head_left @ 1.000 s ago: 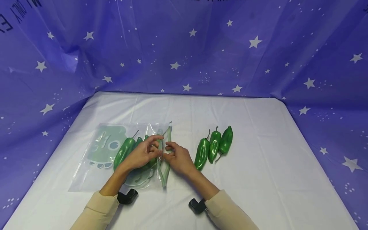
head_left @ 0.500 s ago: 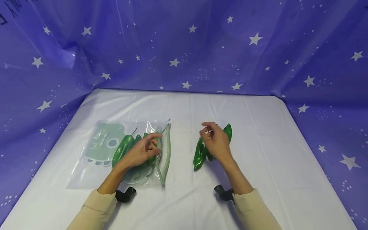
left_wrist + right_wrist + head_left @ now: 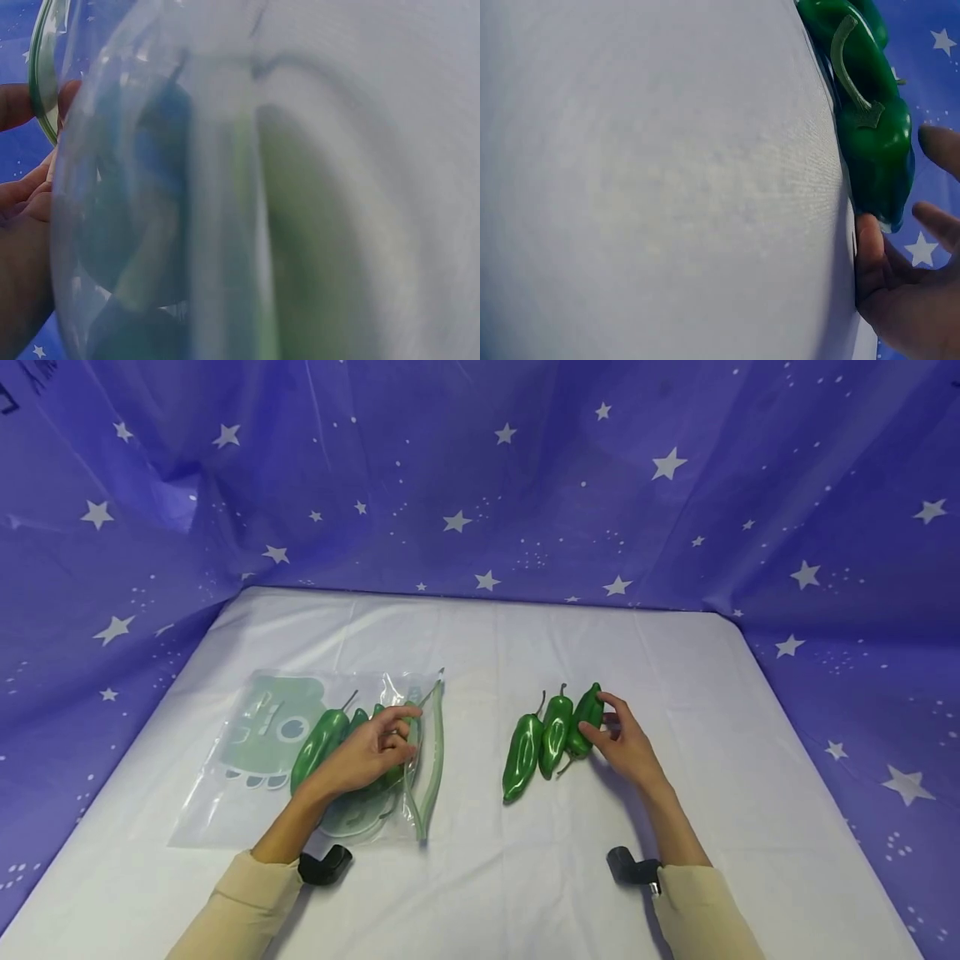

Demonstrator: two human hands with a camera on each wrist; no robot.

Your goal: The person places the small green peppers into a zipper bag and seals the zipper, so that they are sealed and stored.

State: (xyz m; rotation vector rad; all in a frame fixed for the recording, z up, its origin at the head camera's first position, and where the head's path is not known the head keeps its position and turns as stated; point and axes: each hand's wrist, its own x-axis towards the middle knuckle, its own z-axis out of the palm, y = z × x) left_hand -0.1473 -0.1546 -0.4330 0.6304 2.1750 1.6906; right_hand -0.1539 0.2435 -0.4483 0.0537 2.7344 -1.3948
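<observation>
Pepper [image 3: 587, 710] at far right now meets the spread right hand [image 3: 628, 747], earlier at the bag [image 3: 258, 747].

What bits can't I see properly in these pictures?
Head view: some peppers in the bag, partly hidden by the left hand.
Head view: black lettering, cut off by edges.
Left wrist: a green patch, too blurred to name.
Right wrist: right hand, cut off by the right edge.

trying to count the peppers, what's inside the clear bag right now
Inside the clear bag are green peppers: one long one shows nearly whole, others only partly. The left hand covers much of those, so the exact count can't be seen.
</observation>
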